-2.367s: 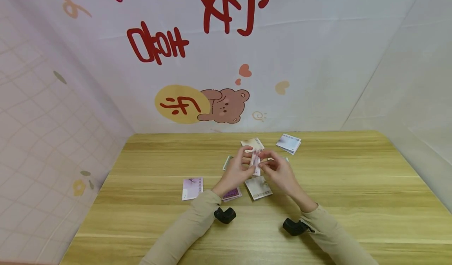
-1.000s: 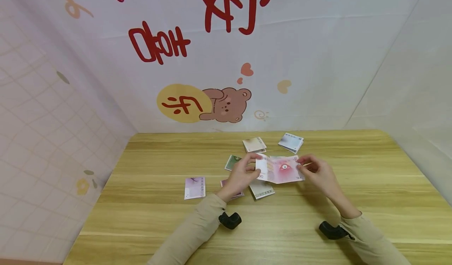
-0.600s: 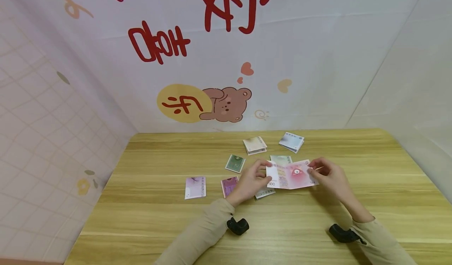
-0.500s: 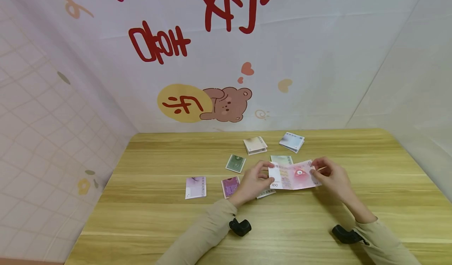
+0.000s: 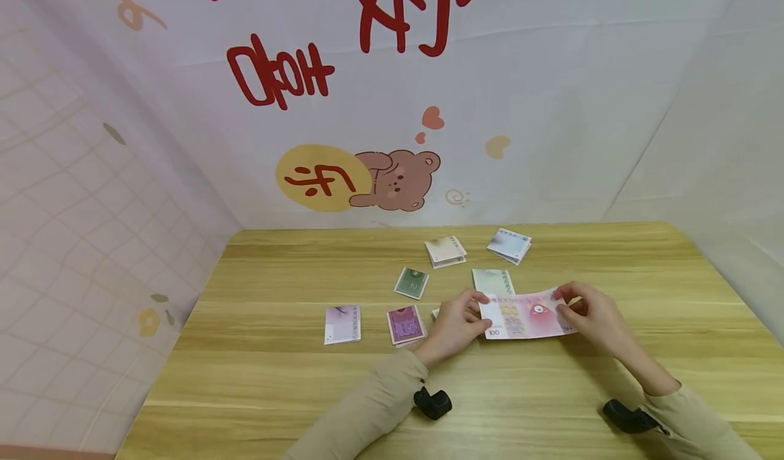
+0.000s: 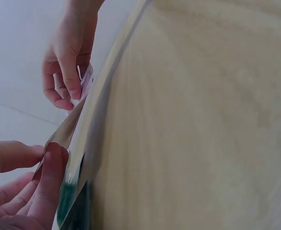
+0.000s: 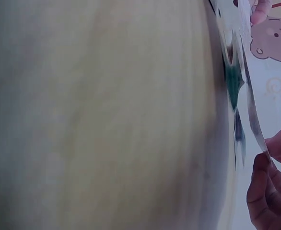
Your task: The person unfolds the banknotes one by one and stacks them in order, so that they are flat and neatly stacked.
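Observation:
A pink banknote (image 5: 525, 317) marked 100 is spread out almost flat above the table, with creases across it. My left hand (image 5: 454, 325) pinches its left end between thumb and fingers. The opposite end is pinched by my right hand (image 5: 593, 316). Seen edge-on in the left wrist view, the banknote (image 6: 65, 127) stretches between the two hands, raised off the tabletop. Behind it lies a green folded banknote (image 5: 492, 281), partly covered. Another banknote is mostly hidden behind my left hand.
Folded banknotes lie about the wooden table (image 5: 257, 392): a lilac one (image 5: 343, 324), a purple one (image 5: 405, 324), a dark green one (image 5: 412, 283), a beige one (image 5: 445, 250) and a blue one (image 5: 510, 244). A printed cloth wall (image 5: 539, 106) rises behind the table.
The pink banknote was a narrow folded strip between my hands; it has been unfolded wide. Both hands have shifted right and nearer with it, my right hand farther, uncovering the dark green and purple banknotes.

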`<state>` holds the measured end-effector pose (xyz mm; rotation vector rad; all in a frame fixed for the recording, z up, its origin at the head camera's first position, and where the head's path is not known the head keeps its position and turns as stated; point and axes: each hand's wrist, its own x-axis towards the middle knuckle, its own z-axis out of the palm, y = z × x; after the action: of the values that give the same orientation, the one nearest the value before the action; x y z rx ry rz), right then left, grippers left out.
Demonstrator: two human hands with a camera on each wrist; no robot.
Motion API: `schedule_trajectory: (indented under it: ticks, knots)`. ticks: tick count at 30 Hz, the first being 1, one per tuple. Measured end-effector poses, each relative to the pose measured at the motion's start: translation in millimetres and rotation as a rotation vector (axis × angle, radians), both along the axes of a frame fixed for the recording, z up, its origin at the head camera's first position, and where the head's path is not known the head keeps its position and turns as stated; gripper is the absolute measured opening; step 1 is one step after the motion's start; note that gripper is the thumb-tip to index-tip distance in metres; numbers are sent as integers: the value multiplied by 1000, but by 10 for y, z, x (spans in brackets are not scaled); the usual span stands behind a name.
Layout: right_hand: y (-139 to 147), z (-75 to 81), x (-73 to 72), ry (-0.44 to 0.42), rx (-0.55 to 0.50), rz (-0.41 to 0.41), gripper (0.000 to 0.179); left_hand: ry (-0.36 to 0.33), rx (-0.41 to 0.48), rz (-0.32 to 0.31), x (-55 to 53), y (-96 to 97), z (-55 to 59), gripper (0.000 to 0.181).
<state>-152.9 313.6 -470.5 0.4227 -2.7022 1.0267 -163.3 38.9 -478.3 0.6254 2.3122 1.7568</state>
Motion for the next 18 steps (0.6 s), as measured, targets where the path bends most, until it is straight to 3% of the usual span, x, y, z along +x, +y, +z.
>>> schedule_trajectory:
  ticks: [10, 18]
  knots:
    - [131, -49, 68, -24, 41, 25, 19, -67, -30, -34, 127, 136, -37, 26]
    - [208, -65, 98, -64, 104, 33, 19, -120, -39, -26, 160, 201, -60, 23]
